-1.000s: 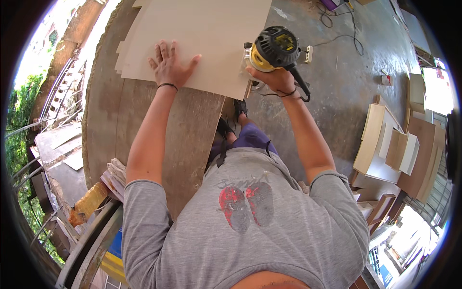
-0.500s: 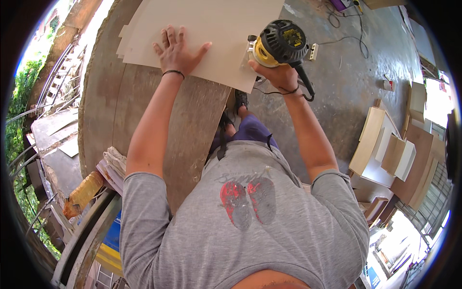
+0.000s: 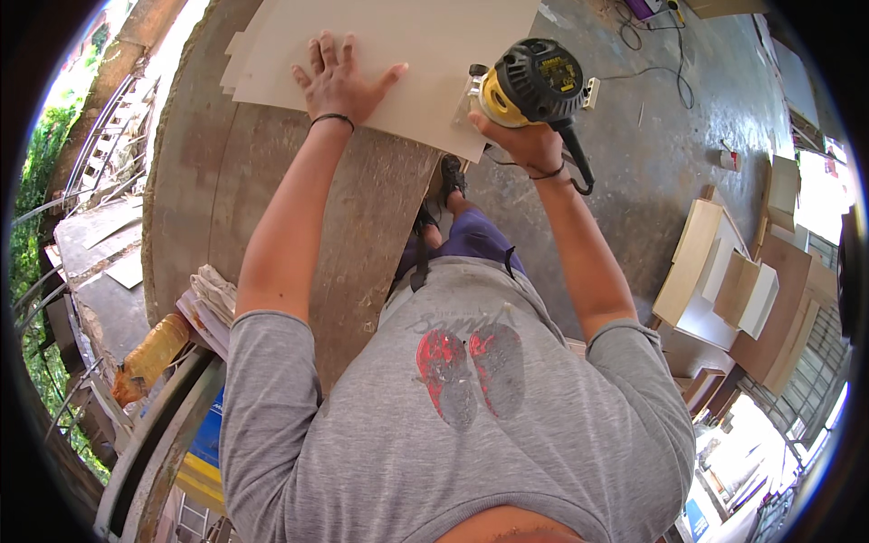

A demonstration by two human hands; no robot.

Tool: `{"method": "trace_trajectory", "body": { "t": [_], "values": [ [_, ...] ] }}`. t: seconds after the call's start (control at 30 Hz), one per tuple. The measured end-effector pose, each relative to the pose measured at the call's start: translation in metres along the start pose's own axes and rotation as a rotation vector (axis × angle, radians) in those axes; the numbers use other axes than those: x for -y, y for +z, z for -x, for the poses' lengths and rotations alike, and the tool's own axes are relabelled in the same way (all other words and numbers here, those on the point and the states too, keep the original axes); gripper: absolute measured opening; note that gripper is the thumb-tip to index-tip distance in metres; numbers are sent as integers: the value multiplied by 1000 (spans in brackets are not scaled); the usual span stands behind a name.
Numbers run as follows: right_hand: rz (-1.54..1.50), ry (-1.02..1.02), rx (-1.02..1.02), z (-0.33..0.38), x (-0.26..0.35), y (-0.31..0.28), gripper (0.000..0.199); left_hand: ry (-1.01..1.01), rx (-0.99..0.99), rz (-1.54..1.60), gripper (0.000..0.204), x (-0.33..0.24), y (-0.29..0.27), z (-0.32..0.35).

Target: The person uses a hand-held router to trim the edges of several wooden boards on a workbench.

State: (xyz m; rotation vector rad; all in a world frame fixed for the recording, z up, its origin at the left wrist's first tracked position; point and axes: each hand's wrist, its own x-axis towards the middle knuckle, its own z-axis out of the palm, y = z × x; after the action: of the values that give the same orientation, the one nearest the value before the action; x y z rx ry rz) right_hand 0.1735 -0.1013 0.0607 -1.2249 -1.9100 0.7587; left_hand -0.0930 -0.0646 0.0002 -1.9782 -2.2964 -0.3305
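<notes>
The left hand (image 3: 339,81) lies flat and open, fingers spread, on the pale board (image 3: 398,54), which sits at the top of the view, about 12 o'clock from the person's chest. The right hand (image 3: 525,145) is closed around the body of a yellow and black trim router (image 3: 534,81), which stands at the board's near right corner, at about 1 o'clock. Its black cord (image 3: 579,167) hangs down past the wrist.

To do this step well, I think the left hand should press the board firmly, so that it does not slide on the boards beneath it, and it should stay well apart from the tool's path. The router's base should sit flat on the board, not tilted, and it should go along the edge at a steady speed. The cord is better kept behind the arm, away from the edge that is cut.

The board lies on a few similar sheets, and these lie on a big brown wooden bench (image 3: 272,199) with a curved, rough rim, which looks round. At 3 o'clock the concrete floor (image 3: 670,163) carries a stack of cut panels (image 3: 724,281) in pale and brown wood. More cables (image 3: 652,36) lie at 1 o'clock on the floor. At 8 o'clock, beside the bench, there is folded cloth (image 3: 213,299) and an orange plastic bottle (image 3: 149,353). Green plants (image 3: 36,172) show at 9 o'clock.
</notes>
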Motion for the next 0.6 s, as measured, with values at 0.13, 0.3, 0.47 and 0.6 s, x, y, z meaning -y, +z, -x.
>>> {"method": "trace_trajectory", "body": {
  "t": [0.13, 0.3, 0.47, 0.6],
  "values": [
    [28, -14, 18, 10, -4, 5, 44, -8, 7, 1, 99, -2, -1, -1],
    [-13, 8, 15, 12, 2, 4, 44, -5, -18, -1, 98, -2, 0, 0],
    [6, -18, 48, 7, 4, -1, 43, -7, -37, 15, 99, 0, 3, 1],
    [-74, 6, 13, 7, 8, -2, 44, -3, -29, 7, 100, 0, 4, 1]
  ]
}}
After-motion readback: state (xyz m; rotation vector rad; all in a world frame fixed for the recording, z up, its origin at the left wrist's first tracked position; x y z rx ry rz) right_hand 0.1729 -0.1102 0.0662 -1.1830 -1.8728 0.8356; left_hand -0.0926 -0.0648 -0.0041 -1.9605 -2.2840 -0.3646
